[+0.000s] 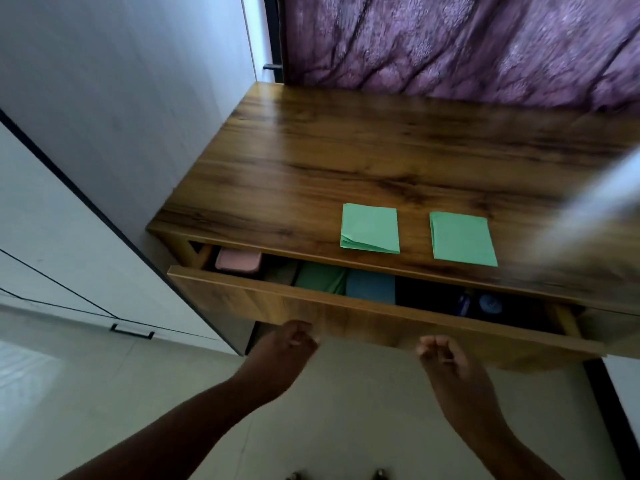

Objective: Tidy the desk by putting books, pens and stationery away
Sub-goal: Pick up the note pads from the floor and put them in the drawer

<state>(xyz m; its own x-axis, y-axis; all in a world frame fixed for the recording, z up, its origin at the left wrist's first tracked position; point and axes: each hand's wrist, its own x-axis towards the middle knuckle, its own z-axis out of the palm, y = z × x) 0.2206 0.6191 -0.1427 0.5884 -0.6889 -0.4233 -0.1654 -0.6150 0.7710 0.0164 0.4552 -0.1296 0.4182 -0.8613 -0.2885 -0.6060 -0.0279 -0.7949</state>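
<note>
Both my hands, left (289,344) and right (438,351), hover loosely curled, empty, under the half-open drawer (311,306). Green pads (370,227) (462,239) wait at one o'clock; shoving it now could pinch fingers.

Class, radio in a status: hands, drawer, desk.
Left hand and right hand loosely curled, holding nothing, at drawer front. Drawer part open. Two green paper stacks on desk.
</note>
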